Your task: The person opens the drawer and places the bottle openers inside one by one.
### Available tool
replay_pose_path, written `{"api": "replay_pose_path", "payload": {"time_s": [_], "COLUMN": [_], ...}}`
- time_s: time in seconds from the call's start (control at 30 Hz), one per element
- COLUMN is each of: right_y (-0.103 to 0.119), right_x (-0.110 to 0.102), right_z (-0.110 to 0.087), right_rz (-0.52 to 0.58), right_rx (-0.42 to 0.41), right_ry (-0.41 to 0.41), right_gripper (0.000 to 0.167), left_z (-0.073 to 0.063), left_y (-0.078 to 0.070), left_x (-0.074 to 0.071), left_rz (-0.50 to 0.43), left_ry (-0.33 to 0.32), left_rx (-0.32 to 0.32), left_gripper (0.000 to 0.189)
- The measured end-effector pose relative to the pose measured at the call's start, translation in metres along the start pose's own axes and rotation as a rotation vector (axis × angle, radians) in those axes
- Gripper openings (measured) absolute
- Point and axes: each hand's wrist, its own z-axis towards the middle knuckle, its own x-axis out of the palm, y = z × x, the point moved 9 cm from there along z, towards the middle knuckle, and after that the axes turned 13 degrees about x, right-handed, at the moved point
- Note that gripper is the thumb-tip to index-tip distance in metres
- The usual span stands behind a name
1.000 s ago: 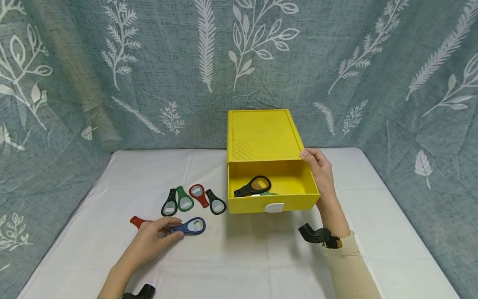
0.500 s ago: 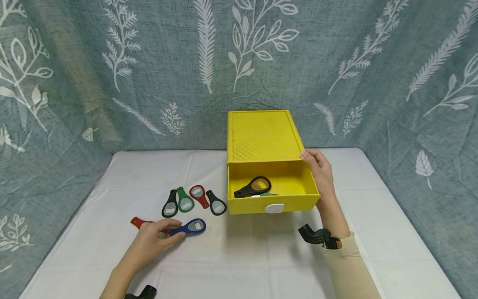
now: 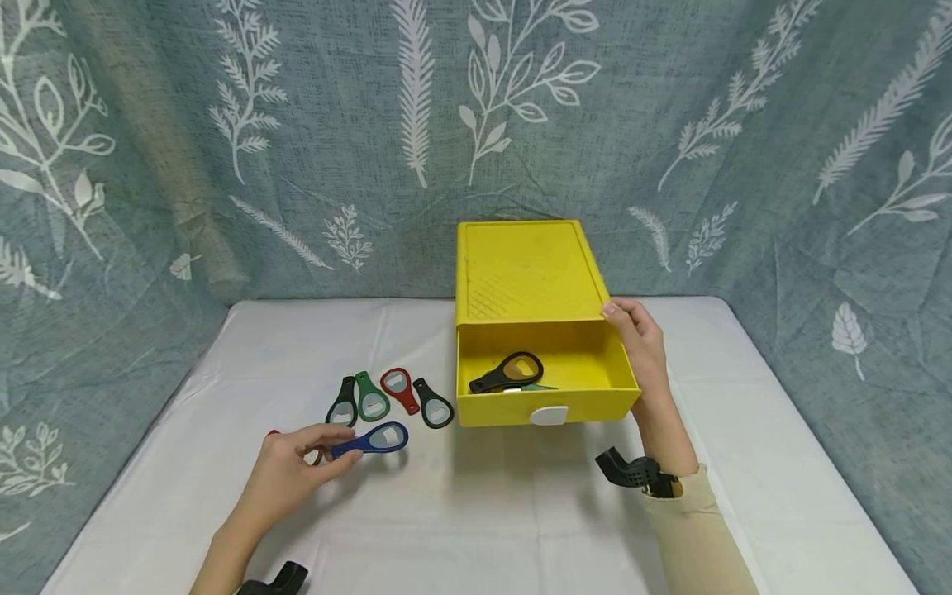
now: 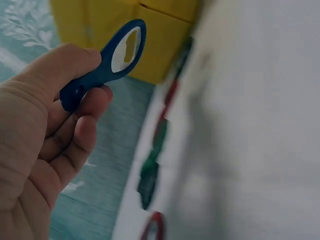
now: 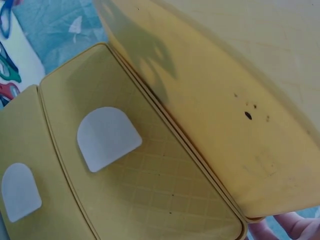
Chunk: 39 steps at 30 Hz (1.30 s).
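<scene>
My left hand (image 3: pixel 292 473) pinches the narrow end of a blue bottle opener (image 3: pixel 387 437) between thumb and fingers. In the left wrist view the blue opener is held above the white tabletop, its ring end pointing away. My right hand (image 3: pixel 643 351) holds the upper right front edge of a yellow drawer cabinet (image 3: pixel 530 268), thumb on top. Its top drawer (image 3: pixel 494 408) is pulled out. Inside lie a black bottle opener (image 3: pixel 487 380) and a partly hidden green piece. A red opener (image 3: pixel 273 432) is mostly hidden behind my left hand.
Left of the cabinet lie a black opener (image 3: pixel 343 400), a green opener (image 3: pixel 372 402), a red opener (image 3: pixel 396 380) and another black opener (image 3: pixel 436 412). White knobs (image 5: pixel 107 136) mark the drawer fronts. A patterned curtain (image 3: pixel 335 149) hangs behind the white-covered table (image 3: pixel 521 529).
My left hand has lifted the blue bottle opener off the table, moving slightly up. The right hand still holds the cabinet, and the drawer is unchanged.
</scene>
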Motion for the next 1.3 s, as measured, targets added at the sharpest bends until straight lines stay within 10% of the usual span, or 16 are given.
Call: {"api": "replay_pose_path", "payload": {"time_s": [0.37, 0.6, 0.77, 1.3], "right_y": [0.001, 0.001, 0.000, 0.001], "right_x": [0.002, 0.002, 0.003, 0.001], "right_z": [-0.001, 0.000, 0.001, 0.000], "right_rz": [0.004, -0.004, 0.008, 0.030], "right_rx": [-0.002, 0.002, 0.004, 0.000], "right_ry": [0.005, -0.002, 0.004, -0.011], "right_gripper": [0.035, 0.034, 0.032, 0.031], "left_z": [0.033, 0.043, 0.073, 0.160], "left_y": [-0.042, -0.027, -0.047, -0.110], "left_x": [-0.036, -0.047, -0.050, 0.022], "left_rz": [-0.041, -0.168, -0.240, -0.275], "left_ry": [-0.167, -0.366, -0.460, -0.243], "left_rx": [-0.057, -0.109, -0.041, 0.227], "left_gripper": [0.034, 0.034, 0.032, 0.027]}}
